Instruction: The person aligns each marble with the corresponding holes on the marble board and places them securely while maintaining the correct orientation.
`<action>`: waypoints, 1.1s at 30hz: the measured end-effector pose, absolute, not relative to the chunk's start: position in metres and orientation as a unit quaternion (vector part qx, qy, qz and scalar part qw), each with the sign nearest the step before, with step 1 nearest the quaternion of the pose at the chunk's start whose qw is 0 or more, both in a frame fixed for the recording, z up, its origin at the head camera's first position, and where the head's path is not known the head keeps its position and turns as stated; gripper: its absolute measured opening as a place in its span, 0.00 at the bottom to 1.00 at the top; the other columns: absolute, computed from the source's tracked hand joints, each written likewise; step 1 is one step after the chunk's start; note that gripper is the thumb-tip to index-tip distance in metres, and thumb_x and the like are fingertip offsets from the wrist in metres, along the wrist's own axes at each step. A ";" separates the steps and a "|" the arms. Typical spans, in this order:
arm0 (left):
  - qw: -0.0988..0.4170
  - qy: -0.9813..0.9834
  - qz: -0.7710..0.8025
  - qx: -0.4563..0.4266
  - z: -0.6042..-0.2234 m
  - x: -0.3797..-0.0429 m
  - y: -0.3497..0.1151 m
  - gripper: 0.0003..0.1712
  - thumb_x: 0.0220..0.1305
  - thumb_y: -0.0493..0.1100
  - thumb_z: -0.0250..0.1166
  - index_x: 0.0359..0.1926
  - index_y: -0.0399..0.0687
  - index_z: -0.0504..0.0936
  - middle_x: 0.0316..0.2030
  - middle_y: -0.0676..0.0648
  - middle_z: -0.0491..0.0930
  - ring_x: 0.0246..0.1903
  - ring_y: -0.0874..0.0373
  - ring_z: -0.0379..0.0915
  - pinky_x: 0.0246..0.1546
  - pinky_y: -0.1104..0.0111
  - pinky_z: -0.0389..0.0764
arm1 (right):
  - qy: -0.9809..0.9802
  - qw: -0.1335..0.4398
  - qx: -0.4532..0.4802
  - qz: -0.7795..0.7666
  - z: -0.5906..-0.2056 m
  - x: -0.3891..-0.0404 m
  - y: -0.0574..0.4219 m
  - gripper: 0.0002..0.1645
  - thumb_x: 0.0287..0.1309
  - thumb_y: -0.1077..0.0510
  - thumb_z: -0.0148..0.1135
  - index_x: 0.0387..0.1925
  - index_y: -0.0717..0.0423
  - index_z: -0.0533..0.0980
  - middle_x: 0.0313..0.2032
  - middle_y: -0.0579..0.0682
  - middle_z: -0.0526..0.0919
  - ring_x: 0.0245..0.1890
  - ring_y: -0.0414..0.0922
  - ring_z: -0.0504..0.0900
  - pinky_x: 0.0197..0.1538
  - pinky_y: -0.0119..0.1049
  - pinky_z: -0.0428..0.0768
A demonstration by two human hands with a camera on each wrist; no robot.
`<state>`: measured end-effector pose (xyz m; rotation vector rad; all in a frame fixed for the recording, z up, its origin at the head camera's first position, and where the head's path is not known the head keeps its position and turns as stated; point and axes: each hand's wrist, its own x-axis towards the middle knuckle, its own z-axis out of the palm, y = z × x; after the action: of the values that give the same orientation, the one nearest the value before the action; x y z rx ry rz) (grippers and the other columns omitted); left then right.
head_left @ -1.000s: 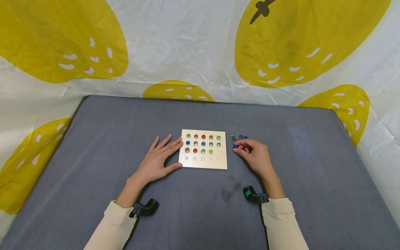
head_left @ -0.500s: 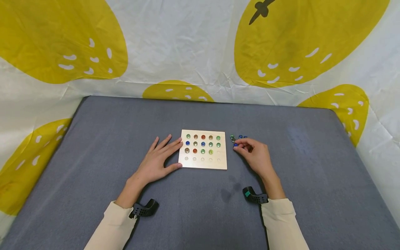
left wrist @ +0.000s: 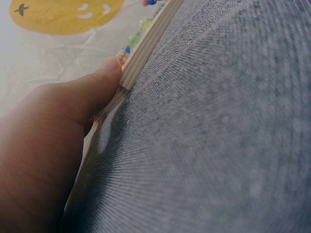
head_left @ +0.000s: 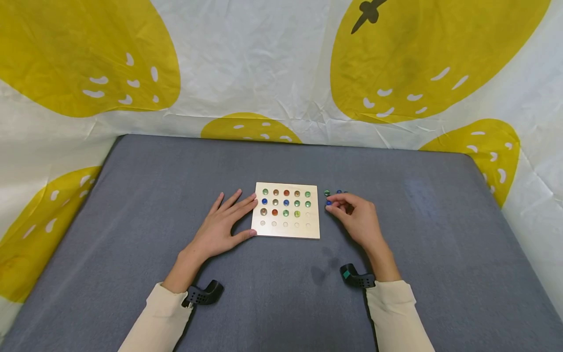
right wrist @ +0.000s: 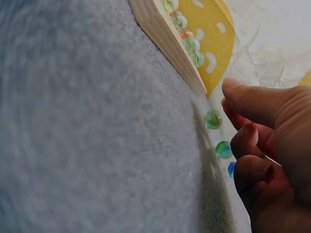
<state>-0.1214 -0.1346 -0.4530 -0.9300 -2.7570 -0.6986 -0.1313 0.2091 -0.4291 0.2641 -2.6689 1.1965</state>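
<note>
A pale wooden board (head_left: 313,232) with rows of round hollows lies in the middle of the head view. Glass marbles in green, red, blue and brown fill its two far rows and most of the third; the nearest row shows bare hollows. Spread and fairly straight, the fingers of my left hand (head_left: 220,232) touch the board's left edge, the thumb at its near corner. To the right of the board, my right hand (head_left: 364,220) pinches a blue marble (head_left: 328,203) between thumb and index finger. In the right wrist view the thumb hides that marble.
Loose marbles lie just beyond my right hand, among them a green marble (head_left: 327,192) and a blue marble (head_left: 339,191); the hand partly covers the group. Grey cloth (head_left: 281,293) covers the table. A white curtain (head_left: 250,58) with yellow fruit shapes hangs behind.
My right hand has shifted slightly left towards the board with the blue marble, covering more of the loose ones. My left hand and the board stay in place.
</note>
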 end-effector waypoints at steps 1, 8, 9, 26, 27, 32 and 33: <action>0.075 -0.919 -0.233 -0.310 -0.453 -0.121 -0.135 0.42 0.62 0.63 0.61 0.71 0.51 0.63 0.69 0.50 0.61 0.71 0.47 0.47 0.69 0.46 0.39 | -0.903 0.102 0.090 0.409 -0.428 -0.131 0.208 0.11 0.53 0.56 0.71 0.39 0.54 0.84 0.27 0.45 0.81 0.24 0.41 0.73 0.26 0.28 0.68; 0.077 -0.918 -0.233 -0.312 -0.452 -0.121 -0.134 0.42 0.60 0.61 0.64 0.71 0.51 0.63 0.70 0.51 0.61 0.71 0.47 0.47 0.69 0.46 0.39 | -0.894 0.088 0.098 0.428 -0.426 -0.130 0.201 0.11 0.53 0.57 0.72 0.39 0.56 0.84 0.27 0.46 0.81 0.24 0.42 0.72 0.25 0.27 0.68; 0.077 -0.918 -0.233 -0.311 -0.452 -0.121 -0.134 0.42 0.60 0.61 0.64 0.71 0.51 0.63 0.70 0.51 0.60 0.71 0.47 0.47 0.69 0.46 0.39 | -0.893 0.083 0.098 0.431 -0.425 -0.130 0.200 0.11 0.53 0.57 0.72 0.39 0.56 0.84 0.28 0.46 0.81 0.24 0.42 0.72 0.25 0.27 0.68; 0.077 -0.918 -0.235 -0.312 -0.452 -0.121 -0.134 0.42 0.60 0.59 0.65 0.71 0.52 0.64 0.70 0.51 0.60 0.71 0.47 0.46 0.69 0.46 0.39 | -0.885 0.045 0.106 0.450 -0.427 -0.128 0.190 0.10 0.53 0.55 0.71 0.38 0.52 0.84 0.27 0.44 0.80 0.24 0.42 0.72 0.25 0.29 0.68; 0.077 -0.918 -0.235 -0.311 -0.453 -0.121 -0.134 0.42 0.60 0.59 0.65 0.71 0.52 0.64 0.70 0.51 0.60 0.71 0.47 0.46 0.69 0.46 0.39 | -0.885 0.043 0.106 0.451 -0.427 -0.128 0.190 0.10 0.53 0.55 0.71 0.38 0.52 0.84 0.27 0.45 0.80 0.24 0.42 0.72 0.25 0.29 0.68; 0.076 -0.918 -0.235 -0.311 -0.453 -0.121 -0.134 0.42 0.60 0.60 0.64 0.71 0.52 0.63 0.70 0.51 0.60 0.71 0.48 0.46 0.69 0.46 0.39 | -0.885 0.036 0.104 0.453 -0.428 -0.127 0.188 0.10 0.53 0.55 0.71 0.38 0.52 0.84 0.27 0.45 0.80 0.25 0.42 0.72 0.26 0.28 0.68; 0.076 -0.918 -0.235 -0.311 -0.453 -0.121 -0.134 0.42 0.60 0.60 0.64 0.71 0.52 0.63 0.70 0.51 0.60 0.71 0.48 0.46 0.69 0.46 0.39 | -0.884 0.035 0.103 0.455 -0.428 -0.127 0.188 0.09 0.54 0.55 0.71 0.37 0.53 0.84 0.27 0.45 0.80 0.25 0.42 0.73 0.26 0.28 0.69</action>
<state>-0.1212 -0.1343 -0.4532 -0.9332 -2.7505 -0.7039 -0.1274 0.1875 -0.4280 0.3176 -2.7166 1.3979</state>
